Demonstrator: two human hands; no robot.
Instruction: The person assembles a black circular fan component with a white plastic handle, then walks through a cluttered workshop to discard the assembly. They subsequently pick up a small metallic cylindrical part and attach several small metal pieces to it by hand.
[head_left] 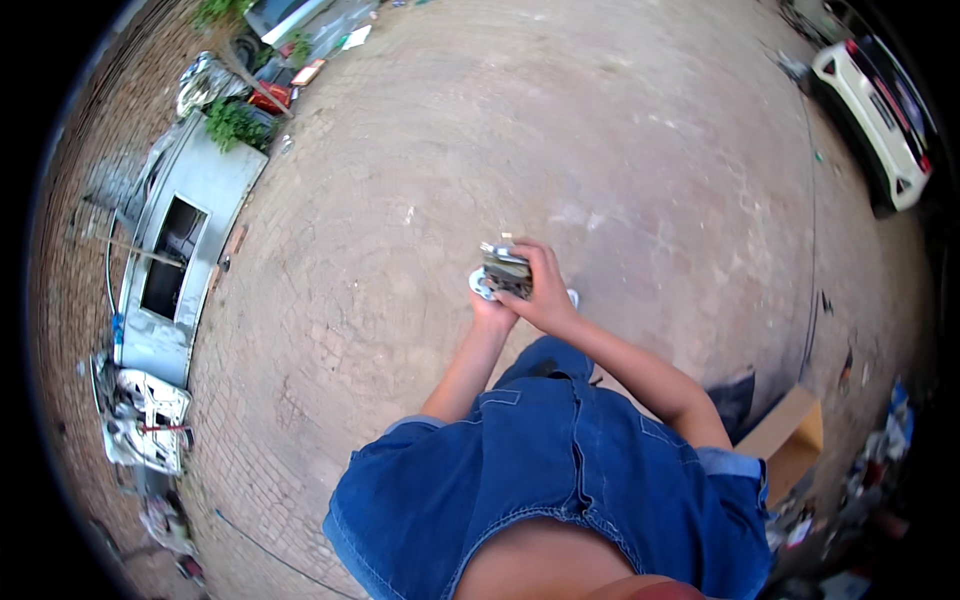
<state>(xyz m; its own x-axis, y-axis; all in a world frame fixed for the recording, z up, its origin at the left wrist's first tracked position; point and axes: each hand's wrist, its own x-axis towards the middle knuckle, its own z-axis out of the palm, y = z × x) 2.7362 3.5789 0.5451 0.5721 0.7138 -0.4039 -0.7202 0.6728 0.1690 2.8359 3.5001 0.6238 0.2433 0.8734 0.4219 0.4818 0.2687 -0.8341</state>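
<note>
In front of my body, both hands are together around a small, boxy part [508,270] in dark, greenish and silvery tones, which looks like metal; its exact kind is too small to make out. My right hand [545,295] curls over it from the right, fingers across its far side and thumb at the near side. From below, my left hand [494,312] supports the same part, its fingers mostly hidden by it. A white shoe [478,286] shows just left of the part, and a bit of another shoe [573,298] peeks out beyond my right wrist.
Brick paving [420,150] spreads around me. Along the brick wall at left lie a pale vehicle panel [225,195] with an opening, a white car-door frame [150,415] and scrap. A white car [870,115] stands far right. A cardboard box [785,440] and litter are near right.
</note>
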